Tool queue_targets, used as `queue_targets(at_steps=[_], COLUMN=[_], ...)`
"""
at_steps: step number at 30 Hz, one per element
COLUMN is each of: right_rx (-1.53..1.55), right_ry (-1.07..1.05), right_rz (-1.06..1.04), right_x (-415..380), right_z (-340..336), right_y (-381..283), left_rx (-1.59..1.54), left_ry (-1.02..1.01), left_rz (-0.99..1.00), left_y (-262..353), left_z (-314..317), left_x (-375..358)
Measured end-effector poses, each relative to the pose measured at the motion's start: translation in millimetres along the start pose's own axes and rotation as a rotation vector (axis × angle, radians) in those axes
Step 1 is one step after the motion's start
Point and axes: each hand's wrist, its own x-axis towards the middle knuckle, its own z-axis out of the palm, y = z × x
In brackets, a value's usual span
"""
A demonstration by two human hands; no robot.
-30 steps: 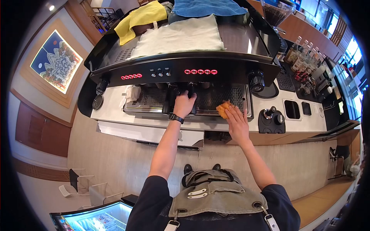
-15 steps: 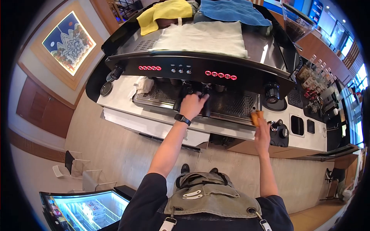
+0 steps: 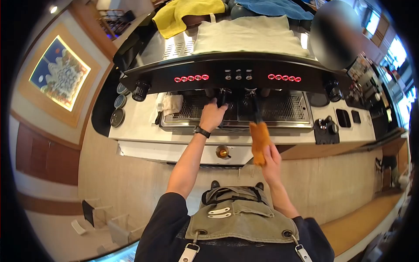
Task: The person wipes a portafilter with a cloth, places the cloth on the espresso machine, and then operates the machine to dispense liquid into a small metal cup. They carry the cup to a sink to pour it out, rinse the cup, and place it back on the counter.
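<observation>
Fingers curled, my left hand (image 3: 212, 115) is closed around the black handle of the left portafilter (image 3: 224, 97), under the espresso machine's (image 3: 216, 72) front panel. A second portafilter (image 3: 255, 107) hangs at the right group, its dark handle pointing toward me. My right hand (image 3: 271, 163) grips an orange-brown cloth (image 3: 260, 139), whose upper end overlaps the tip of that handle in this view. Below the two hands, a small cup (image 3: 223, 152) with an amber centre stands on the white ledge at the counter's front.
A pale cloth (image 3: 173, 105) lies at the drip tray's left end. Round dark lids (image 3: 117, 117) line the left counter. A tamping stand (image 3: 326, 130) is on the right. Yellow (image 3: 181, 16), white (image 3: 253, 37) and blue (image 3: 277, 8) towels cover the machine's top.
My right hand has brought the orange-brown cloth left from beside the tamping stand to the right portafilter's handle. My left hand has moved from between the handles to the left one. The view has shifted.
</observation>
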Motion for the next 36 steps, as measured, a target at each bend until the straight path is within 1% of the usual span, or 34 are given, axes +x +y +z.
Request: queue_targets(at_steps=[1,3,4,6,7,9,11,12,15,18,20,21,24,26,28,29,30,32,34,35,36], right_rx=[-0.26,-0.431,-0.434,-0.637,-0.84,-1.085,-1.314,-1.435,-1.502,-1.477,-1.434,-1.402,-1.344,-1.486,-1.487,-1.488,-1.466,-1.417,-1.603,-1.716,-1.74], right_ry=[0.027,0.117,0.145,0.244,0.317,0.178,0.132,0.091,0.089,0.061,-0.194,-0.316,-0.28,-0.255,-0.166,-0.121,-0.145,-0.186,-0.176,-0.299,-0.408], right_rz=[-0.09,-0.154,-0.182,-0.318,-0.421,-0.606,-0.577,-0.553,-0.54,-0.697,-0.368,-0.206,-0.776,-0.78,-0.733,-0.713,-0.733,-0.782,-0.692,-0.115,0.476], right_x=[13.9,42.7,55.1,94.2,120.6,154.0,198.7,210.1,208.9,167.1,126.0,118.6,158.2,198.6,212.3,213.6,205.6,174.3,160.3,164.9,170.2], right_z=[25.4,68.1,87.5,105.5,106.1,130.1,148.0,150.9,151.8,142.9,174.4,190.1,233.7,253.3,266.1,268.7,261.0,243.3,206.3,196.6,185.7], right_y=[2.5,1.9,0.2,25.4,57.4,71.8,90.8,95.8,92.2,96.9,81.5,76.4,105.5,134.7,148.0,148.8,147.8,118.2,106.1,77.6,47.5], left_rx=[-0.044,-0.127,-0.112,-0.234,-0.293,-0.262,-0.265,-0.267,-0.27,-0.372,-0.401,-0.41,-0.403,-0.411,-0.412,-0.407,-0.403,-0.398,-0.394,-0.385,-0.377], left_ry=[-0.054,-0.154,-0.102,-0.175,-0.213,-0.264,-0.233,-0.24,-0.198,-0.094,-0.032,-0.013,0.03,0.045,0.059,0.054,0.049,0.042,0.02,0.016,0.013], left_rz=[0.01,0.024,0.089,0.062,0.049,0.015,0.065,0.031,-0.068,-0.139,-0.164,-0.173,-0.209,-0.213,-0.218,-0.227,-0.234,-0.242,-0.262,-0.245,-0.229], left_y=[9.5,17.2,6.6,-8.4,-14.0,-24.9,-52.2,-62.7,-91.0,-123.0,-144.3,-150.9,-165.6,-175.5,-182.1,-183.8,-185.3,-186.7,-187.2,-187.7,-187.4], left_z=[-16.9,-49.5,-54.1,-77.3,-91.4,-118.7,-133.9,-141.4,-161.0,-172.9,-178.7,-183.5,-198.3,-202.6,-205.0,-206.1,-207.3,-208.9,-210.4,-212.0,-212.7], left_x=[-8.0,-28.1,-38.3,-63.0,-76.6,-102.5,-121.3,-129.5,-150.3,-170.0,-183.9,-186.4,-201.6,-207.0,-211.3,-213.4,-215.4,-213.9,-218.0,-219.4,-220.5])
